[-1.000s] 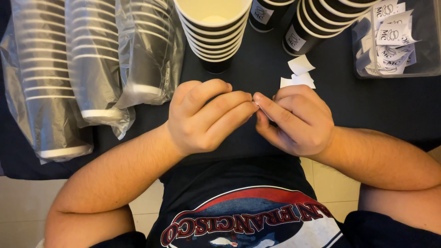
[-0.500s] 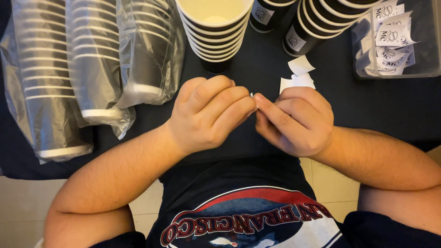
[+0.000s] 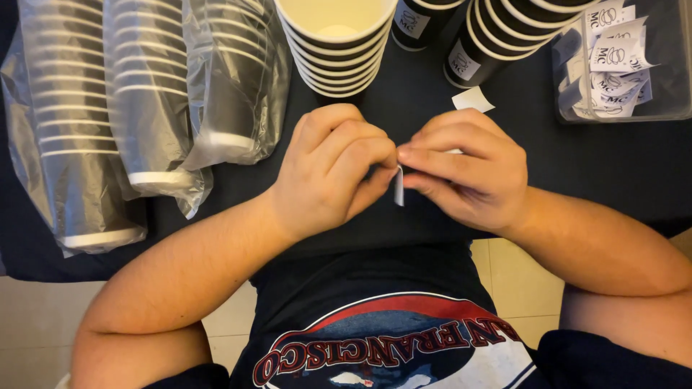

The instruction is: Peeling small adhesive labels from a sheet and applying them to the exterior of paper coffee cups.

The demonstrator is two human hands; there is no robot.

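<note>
Sticker (image 3: 398, 186) sits pinched between left hand (image 3: 333, 169) and right hand (image 3: 465, 169), seemingly mid-peel and stuck to nothing, cups (image 3: 335, 43) just beyond them waiting unlabelled.

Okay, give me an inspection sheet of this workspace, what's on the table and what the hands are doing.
Surface: dark tablecloth.
Job's things: small white sticker slip pinched between left hand and right hand.
Clutter: open stack of dark paper cups; bagged cup sleeves; two lying cup stacks; clear tray of stickers; loose white slip.
Grippers: both hands' fingertips closed on the slip.
Cables: nothing seen.
Surroundings: pale tiled floor.
</note>
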